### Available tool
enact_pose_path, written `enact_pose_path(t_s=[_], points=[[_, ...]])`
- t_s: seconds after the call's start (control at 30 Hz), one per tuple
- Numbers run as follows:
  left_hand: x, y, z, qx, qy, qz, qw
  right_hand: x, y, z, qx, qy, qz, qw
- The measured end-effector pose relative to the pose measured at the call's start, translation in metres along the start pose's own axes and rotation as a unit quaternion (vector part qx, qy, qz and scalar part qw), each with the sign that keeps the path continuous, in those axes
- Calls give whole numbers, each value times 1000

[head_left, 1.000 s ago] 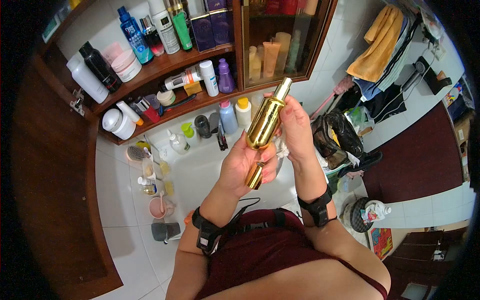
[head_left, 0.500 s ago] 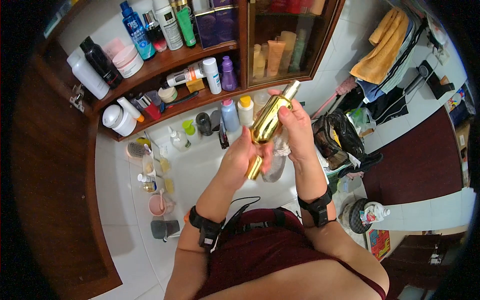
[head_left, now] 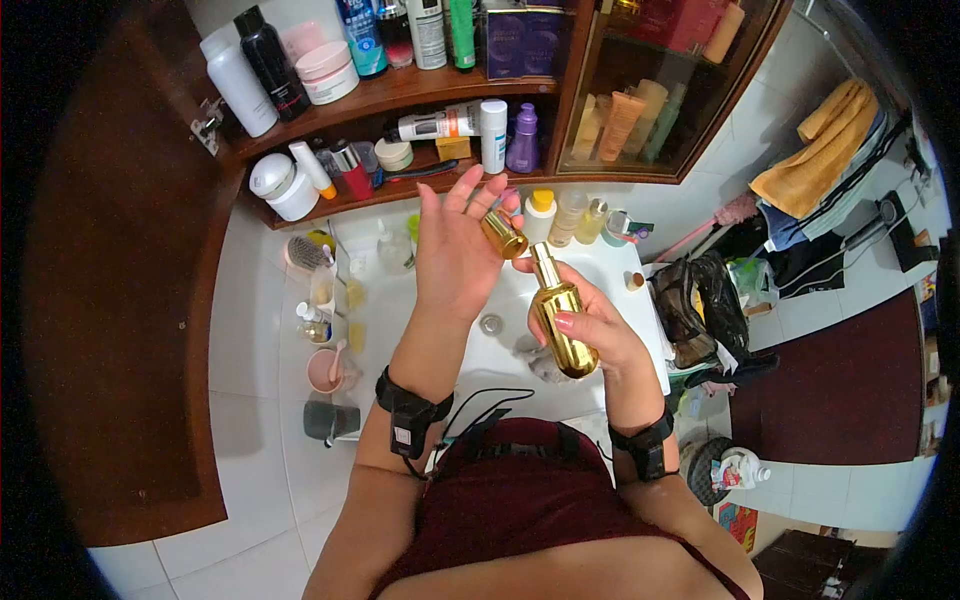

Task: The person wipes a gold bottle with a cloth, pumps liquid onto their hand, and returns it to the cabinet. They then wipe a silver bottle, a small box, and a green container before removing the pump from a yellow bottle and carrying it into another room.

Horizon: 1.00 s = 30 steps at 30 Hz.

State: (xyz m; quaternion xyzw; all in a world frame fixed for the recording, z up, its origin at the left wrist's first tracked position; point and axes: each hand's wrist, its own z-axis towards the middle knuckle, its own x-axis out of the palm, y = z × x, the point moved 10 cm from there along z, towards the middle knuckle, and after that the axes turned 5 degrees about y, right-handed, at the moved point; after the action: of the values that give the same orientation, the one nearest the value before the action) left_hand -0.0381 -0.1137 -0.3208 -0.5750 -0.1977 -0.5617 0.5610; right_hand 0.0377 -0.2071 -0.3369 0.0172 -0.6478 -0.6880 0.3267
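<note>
My right hand (head_left: 606, 335) is wrapped round a shiny gold pump bottle (head_left: 566, 335), its nozzle tipped up and slightly left. Between the fingers of my left hand (head_left: 455, 255) is a gold cap (head_left: 504, 236), held just above and left of the nozzle. The left palm is turned up with the other fingers spread. Cap and nozzle are close together but appear apart. Both hands are over the white sink (head_left: 470, 350), whose drain (head_left: 490, 324) shows between the forearms.
A wooden cabinet shelf (head_left: 400, 95) with several bottles and jars runs above the sink. Several bottles, one a yellow-capped bottle (head_left: 540, 214), line the sink's back edge. A pink cup (head_left: 325, 371) is at left. Black bags (head_left: 705, 310) and an orange towel (head_left: 820, 150) are at right.
The gold bottle has come down, now in my right hand alone, its nozzle swung from upper right to upper left. My left hand has risen and turned palm up, the cap still in its fingers.
</note>
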Motion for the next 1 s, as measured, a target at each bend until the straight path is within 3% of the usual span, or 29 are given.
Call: enact_pose_path(t_s=[0.27,0.4,0.67,1.0], points=[[-2,-3,-8,20,22,88,996,3,9,2,-22,-3,-1,1000],[2,-1,-10,17,20,33,999,6,2,-1,7,-4,-22,1000],[10,9,-20,-4,27,62,998,7,-3,-1,20,-13,-149,989],[6,26,-29,-38,39,194,980,5,5,-5,28,-41,-289,956]])
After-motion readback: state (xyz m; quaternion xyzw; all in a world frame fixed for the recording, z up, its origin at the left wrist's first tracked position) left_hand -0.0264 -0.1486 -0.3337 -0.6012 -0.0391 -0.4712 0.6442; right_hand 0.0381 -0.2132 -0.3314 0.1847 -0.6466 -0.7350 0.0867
